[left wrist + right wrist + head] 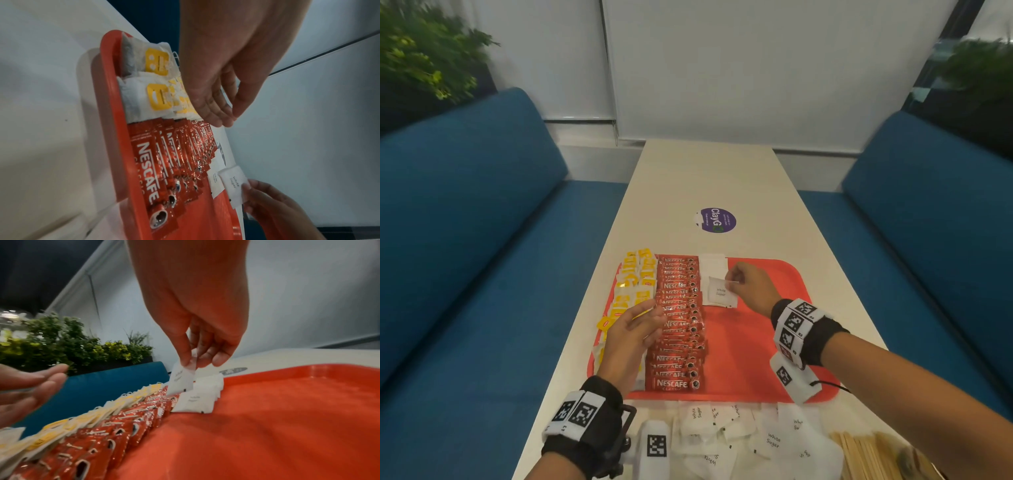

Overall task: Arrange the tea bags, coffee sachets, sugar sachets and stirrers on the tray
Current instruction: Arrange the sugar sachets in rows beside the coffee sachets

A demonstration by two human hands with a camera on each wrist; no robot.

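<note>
One red tray [774, 342] is seen on one counter [705, 178]. Three columns are laid on it: tea bags [635, 284], too overlapped to be counted; coffee sachets [679, 325], roughly twenty; and about four sugar sachets [714, 270], one more [719, 291] being pinched. One loose sugar pile [756, 438] and one bundle of stirrers [866, 455] are seen before the tray.

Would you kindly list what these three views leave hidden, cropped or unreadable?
- Stirrers: head view, cut off by the bottom edge; count unknown.
- Loose sugar sachets: head view, overlapping and cropped below.
- Tea bags: partly covered by the left hand; brand too small.
- Held sugar sachet: right wrist view, print blurred; right hand covers its top.
</note>
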